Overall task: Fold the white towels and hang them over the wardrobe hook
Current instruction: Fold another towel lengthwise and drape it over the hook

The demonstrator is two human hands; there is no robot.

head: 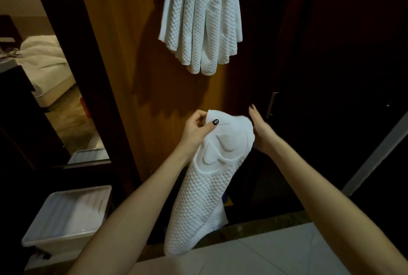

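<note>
A folded white waffle towel (207, 188) with an embossed pattern hangs down in front of me, reaching to the floor edge. My left hand (196, 130) pinches its top left corner between thumb and fingers. My right hand (260, 129) lies against the towel's top right side with its fingers extended; how it holds the cloth is hidden behind the towel. Higher up, several white towels (201, 18) hang bunched against the wooden wardrobe door (123, 54). The hook itself is hidden at the top edge.
A white plastic bin (68, 219) stands on the floor at lower left. A dark wardrobe door with a metal handle (272, 103) is to the right. A bed with white bedding (44, 58) shows at far left. Pale floor tiles (276, 252) lie below.
</note>
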